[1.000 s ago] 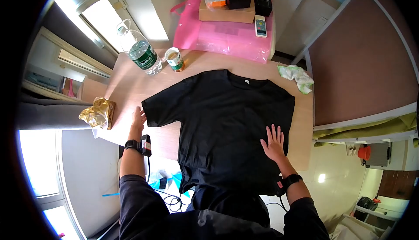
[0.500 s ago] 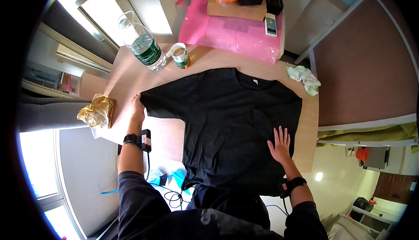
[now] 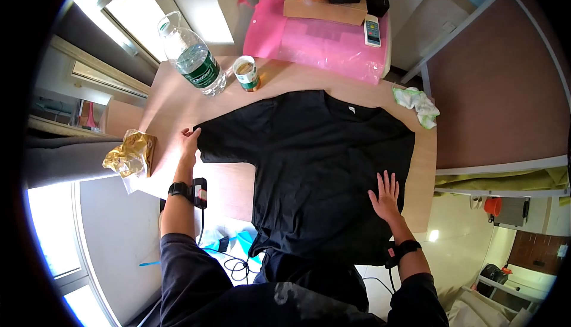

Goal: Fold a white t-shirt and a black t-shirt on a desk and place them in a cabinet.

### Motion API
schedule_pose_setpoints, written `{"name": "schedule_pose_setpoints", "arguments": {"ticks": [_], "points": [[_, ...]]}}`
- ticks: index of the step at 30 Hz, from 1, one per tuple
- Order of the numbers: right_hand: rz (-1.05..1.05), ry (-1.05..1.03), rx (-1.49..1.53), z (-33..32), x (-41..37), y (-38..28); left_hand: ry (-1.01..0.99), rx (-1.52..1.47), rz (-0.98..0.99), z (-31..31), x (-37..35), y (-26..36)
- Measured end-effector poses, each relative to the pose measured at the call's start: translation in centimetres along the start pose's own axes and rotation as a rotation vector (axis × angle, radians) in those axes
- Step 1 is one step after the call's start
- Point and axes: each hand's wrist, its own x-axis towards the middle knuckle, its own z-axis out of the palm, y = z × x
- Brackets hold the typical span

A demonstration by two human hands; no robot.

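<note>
A black T-shirt [image 3: 309, 166] lies spread on the table, its collar at the far side and its hem hanging over the near edge. At the end of its left-hand sleeve, my left hand [image 3: 189, 141] holds the cuff corner, with fingers and thumb closed there. My right hand [image 3: 386, 196] rests flat on the lower right part of the shirt, fingers spread. The sleeve on the right does not show spread out. A few creases run across the shirt's lower body.
On the wooden table [image 3: 229, 191] stand a large water bottle [image 3: 199, 68] and a paper cup [image 3: 246, 74]. A gold tissue pack [image 3: 132, 153] sits at the left edge, a white-green cloth [image 3: 416, 105] at the right. Behind are a pink bag [image 3: 327, 44] and a remote [image 3: 372, 31].
The view has shifted slightly. My left hand stays at the sleeve end, its fingertips drawn over towards the cuff. My right hand remains flat on the shirt with its fingers a little more apart.
</note>
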Motion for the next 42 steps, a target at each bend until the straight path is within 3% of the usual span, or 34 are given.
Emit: {"name": "schedule_pose_setpoints", "arguments": {"ticks": [2,3,5,6,8,10,12,13,15,16,19,24,26,27,31,33,34,36,38,41,42], "points": [[-0.001,-0.004,0.002,-0.1,0.0,0.0,-0.047,0.350,-0.036,-0.9,0.0,0.2],[-0.003,-0.001,0.004,-0.2,0.0,0.0,-0.042,0.354,-0.042,-1.0,-1.3,1.2],[-0.006,-0.001,0.003,0.0,0.0,0.0,-0.157,0.843,-0.055,-0.5,-4.7,4.0],[-0.001,0.005,0.000,0.0,0.1,0.0,-0.174,0.845,0.100,-0.7,-4.4,1.9],[-0.003,-0.005,0.009,-0.1,0.0,-0.2,-0.121,0.819,0.148,0.1,-5.4,0.9],[-0.006,0.012,0.014,-0.2,0.0,-0.2,-0.159,0.394,0.103,0.8,-6.5,1.6],[-0.002,0.010,0.008,-0.3,0.0,-0.2,-0.066,-0.188,0.037,1.6,-8.4,2.2],[-0.001,0.011,0.011,-0.2,0.0,-0.2,-0.068,-0.188,0.039,1.6,-8.7,2.1],[0.004,0.013,0.017,-0.2,-0.1,-0.2,-0.058,-0.479,-0.228,1.6,-9.3,1.9],[-0.002,0.017,0.019,-0.3,0.0,-0.2,-0.061,-0.476,-0.225,1.4,-8.8,1.0],[0.000,0.021,0.020,-0.1,0.0,-0.1,-0.365,-0.579,-0.365,0.3,-8.0,0.5],[-0.008,0.027,0.027,0.2,-0.1,0.2,-0.344,-0.369,-0.463,-1.0,-7.7,1.2],[-0.002,0.026,0.038,0.0,-0.1,0.0,-0.437,0.225,0.340,-3.1,-4.6,-3.1],[-0.001,0.025,0.036,-0.1,0.0,0.1,-0.310,-0.309,-0.458,-1.6,-8.5,3.5],[-0.005,0.027,0.031,0.1,-0.1,0.1,-0.383,-0.521,-0.468,-2.4,-5.3,0.7],[-0.005,0.032,0.027,0.1,-0.2,0.1,-0.238,-0.558,-0.667,-1.5,-6.6,1.3],[-0.005,0.037,0.026,0.1,-0.1,0.1,-0.236,-0.559,-0.664,-1.0,-7.5,1.8],[-0.011,0.052,0.032,0.0,-0.1,0.0,-0.345,-0.345,-0.665,-0.3,-8.8,2.8],[-0.010,0.064,0.038,0.1,-0.3,0.0,-0.328,-0.275,-0.678,0.5,-8.2,2.5],[-0.013,0.067,0.032,0.1,-0.2,0.0,-0.168,-0.240,0.020,3.0,-10.2,4.7],[-0.018,0.073,0.030,0.2,-0.2,0.0,-0.108,-0.101,0.139,3.9,-10.7,6.2]]}}
